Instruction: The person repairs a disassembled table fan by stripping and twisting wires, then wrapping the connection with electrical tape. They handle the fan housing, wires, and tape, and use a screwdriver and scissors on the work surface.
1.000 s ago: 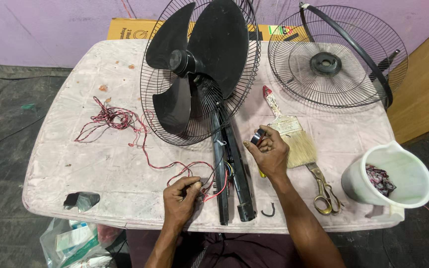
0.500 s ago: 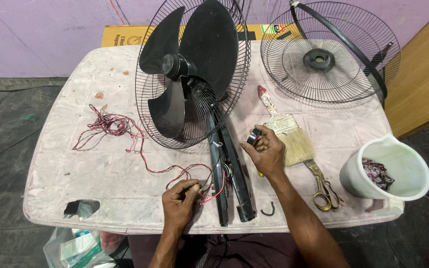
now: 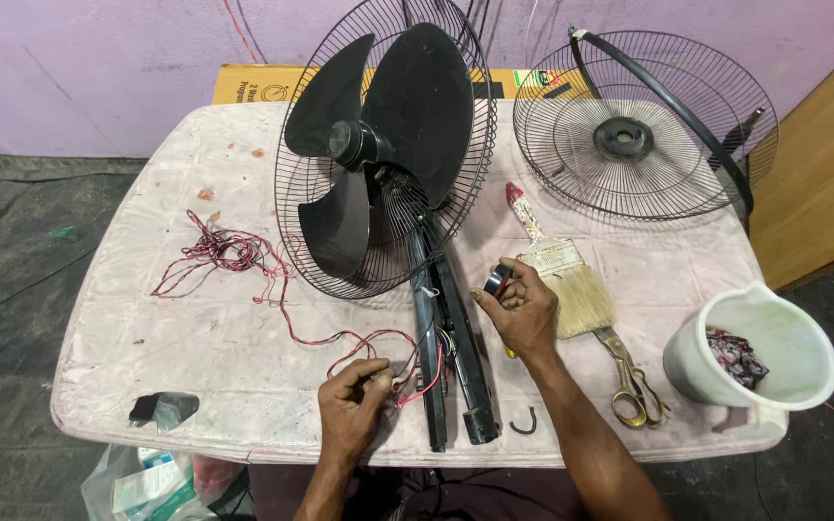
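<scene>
Hands unmoved: left hand [image 3: 354, 397] pinching red wires [image 3: 378, 345]; right hand [image 3: 523, 309] gripping tape roll [image 3: 495, 281].

Place: a small fan-repair workshop, probably an informal one set up in a room.
Bench: a worn, stained white plastic table [image 3: 147, 328] standing against a plain purple wall [image 3: 98, 58].
Work at centre: a black three-bladed pedestal fan with an opened stem [image 3: 388, 193], loose red and black wires [image 3: 243, 260] trailing toward 9 o'clock.
Parts at 2 o'clock: a detached round wire fan guard [image 3: 639, 135].
Tools at 4 o'clock: a wooden-handled bristle paintbrush [image 3: 562, 270] and brass-coloured scissors [image 3: 634, 386].
Floor: dark sheeting, blurred at the edges.
</scene>
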